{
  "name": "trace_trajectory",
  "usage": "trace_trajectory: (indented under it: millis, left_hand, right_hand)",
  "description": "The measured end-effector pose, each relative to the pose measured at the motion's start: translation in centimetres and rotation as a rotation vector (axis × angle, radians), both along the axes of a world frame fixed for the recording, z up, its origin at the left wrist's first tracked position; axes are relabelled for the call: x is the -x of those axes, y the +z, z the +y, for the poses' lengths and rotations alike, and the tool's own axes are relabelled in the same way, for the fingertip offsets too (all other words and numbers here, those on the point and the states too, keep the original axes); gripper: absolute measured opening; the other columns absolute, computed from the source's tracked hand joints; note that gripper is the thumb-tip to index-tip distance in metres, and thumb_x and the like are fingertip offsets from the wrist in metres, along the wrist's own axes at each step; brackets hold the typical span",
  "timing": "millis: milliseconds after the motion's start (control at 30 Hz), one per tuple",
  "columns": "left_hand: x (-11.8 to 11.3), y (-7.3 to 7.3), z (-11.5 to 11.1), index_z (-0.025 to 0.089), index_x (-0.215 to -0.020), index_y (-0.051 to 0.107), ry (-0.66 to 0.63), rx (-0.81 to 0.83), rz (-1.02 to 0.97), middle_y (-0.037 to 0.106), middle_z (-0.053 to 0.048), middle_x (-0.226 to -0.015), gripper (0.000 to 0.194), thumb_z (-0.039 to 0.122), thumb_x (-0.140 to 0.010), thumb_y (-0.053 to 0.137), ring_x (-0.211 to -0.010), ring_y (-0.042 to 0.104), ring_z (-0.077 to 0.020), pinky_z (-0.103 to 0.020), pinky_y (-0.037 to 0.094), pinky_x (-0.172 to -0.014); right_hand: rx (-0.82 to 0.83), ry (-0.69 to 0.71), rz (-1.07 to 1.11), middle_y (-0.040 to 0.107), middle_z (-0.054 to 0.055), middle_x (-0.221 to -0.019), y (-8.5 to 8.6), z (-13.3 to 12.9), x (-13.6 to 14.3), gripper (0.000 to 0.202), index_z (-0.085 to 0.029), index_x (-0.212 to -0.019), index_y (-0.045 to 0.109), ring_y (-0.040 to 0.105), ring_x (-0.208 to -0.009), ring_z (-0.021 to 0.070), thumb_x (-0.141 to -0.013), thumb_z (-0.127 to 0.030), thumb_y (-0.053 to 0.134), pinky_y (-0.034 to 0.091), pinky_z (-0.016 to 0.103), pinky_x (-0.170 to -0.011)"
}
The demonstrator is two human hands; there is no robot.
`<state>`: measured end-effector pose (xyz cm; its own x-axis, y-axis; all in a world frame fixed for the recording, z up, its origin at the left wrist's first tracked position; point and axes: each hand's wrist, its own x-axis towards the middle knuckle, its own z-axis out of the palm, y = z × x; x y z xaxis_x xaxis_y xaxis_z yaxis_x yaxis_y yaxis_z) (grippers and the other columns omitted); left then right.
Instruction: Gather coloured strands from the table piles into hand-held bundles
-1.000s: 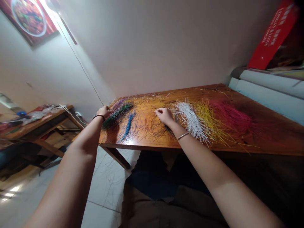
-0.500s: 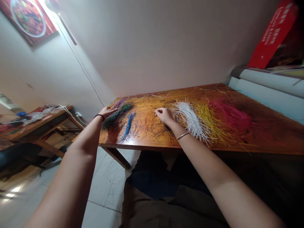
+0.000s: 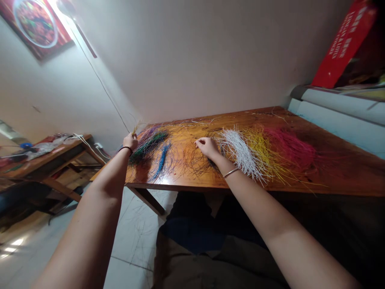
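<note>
At the table's left end, my left hand (image 3: 130, 141) is closed around a small bunch of yellowish wires (image 3: 135, 129), whose tips stick up past the fingers. Just right of it lie green wires (image 3: 156, 138) with purple ones (image 3: 152, 130) behind, and a thin blue bundle (image 3: 163, 160). My right hand (image 3: 207, 147) hovers near mid-table, thumb and fingertips pinched together; what is between them is too small to make out. Dark, thin wires (image 3: 198, 164) lie beneath it. Beside that wrist are a white bundle (image 3: 243, 152), a yellow one (image 3: 261, 148) and a pink one (image 3: 291, 146).
The wooden table (image 3: 186, 182) stands against a wall. A white, box-like object (image 3: 337, 116) borders its right end, with a red box (image 3: 343, 44) on top. Another table (image 3: 51, 156) at the left bears clutter and cables. A lamp (image 3: 66, 7) hangs at upper left.
My left hand has gone from spread fingers over the wires to closed on a yellowish bunch, lifting it slightly left. My right hand has stayed nearly still.
</note>
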<state>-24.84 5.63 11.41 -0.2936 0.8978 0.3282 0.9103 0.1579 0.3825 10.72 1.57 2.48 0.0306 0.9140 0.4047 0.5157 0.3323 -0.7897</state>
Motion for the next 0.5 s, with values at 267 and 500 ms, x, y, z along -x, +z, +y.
trace_trajectory:
  millis: [267,500]
  left_hand:
    - [2.8,-1.1,1.7,0.015,-0.11,0.05,-0.016,-0.028,0.099,0.061,-0.013,-0.1,0.063,0.062,-0.069,0.051,-0.087,0.057,-0.025,-0.032,0.043,-0.071]
    - [3.3,-1.8,2.1,0.016,-0.106,0.059,-0.053,0.055,0.364,0.062,-0.012,-0.097,0.046,0.039,-0.066,0.062,-0.089,0.056,-0.0256,-0.031,0.042,-0.074]
  right_hand:
    - [-0.007,0.008,0.005,0.067,0.003,-0.073,-0.1,0.0,0.0,0.022,-0.019,-0.077,0.07,0.059,-0.064,0.0135,-0.078,-0.033,0.052,0.04,0.019,-0.056]
    - [-0.012,0.006,0.012,0.068,0.002,-0.074,-0.2,0.2,0.0,0.021,-0.02,-0.08,0.07,0.059,-0.066,0.0139,-0.078,-0.031,0.052,0.04,0.019,-0.056]
